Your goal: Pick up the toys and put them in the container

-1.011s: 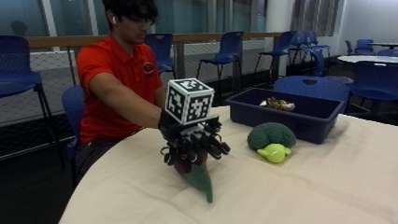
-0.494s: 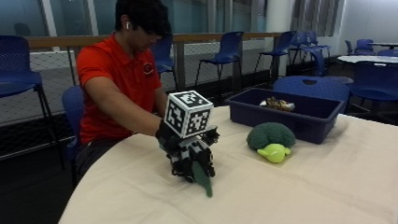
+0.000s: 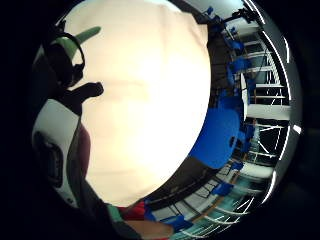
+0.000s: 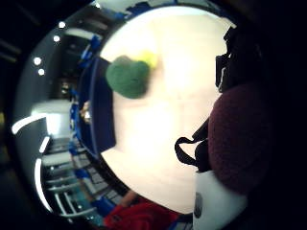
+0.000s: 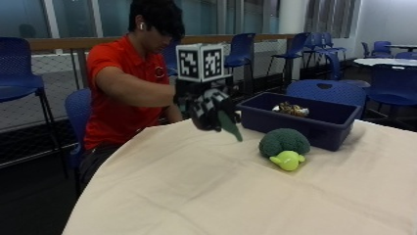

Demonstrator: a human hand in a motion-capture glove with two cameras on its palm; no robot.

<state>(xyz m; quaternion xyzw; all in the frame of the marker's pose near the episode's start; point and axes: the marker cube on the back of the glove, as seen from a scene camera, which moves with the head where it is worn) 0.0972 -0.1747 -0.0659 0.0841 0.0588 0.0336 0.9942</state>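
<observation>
Your gloved right hand (image 5: pixel 207 108) has its fingers curled around a dark-red toy with a green tail (image 5: pixel 229 128), up off the desk (image 5: pixel 196 196). Carry it over the blue container (image 5: pixel 306 122), clear the near wall, then drop. Green plush (image 5: pixel 285 145) sits just beside it.

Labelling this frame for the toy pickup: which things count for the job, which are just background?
Job:
- gloved right hand, lifted off the table, holding a dark red toy with a green tip
- broccoli toy, lying on the cloth beside the container
- blue container, one toy inside

Background:
- cream tablecloth
- blue chairs
- other table
</observation>
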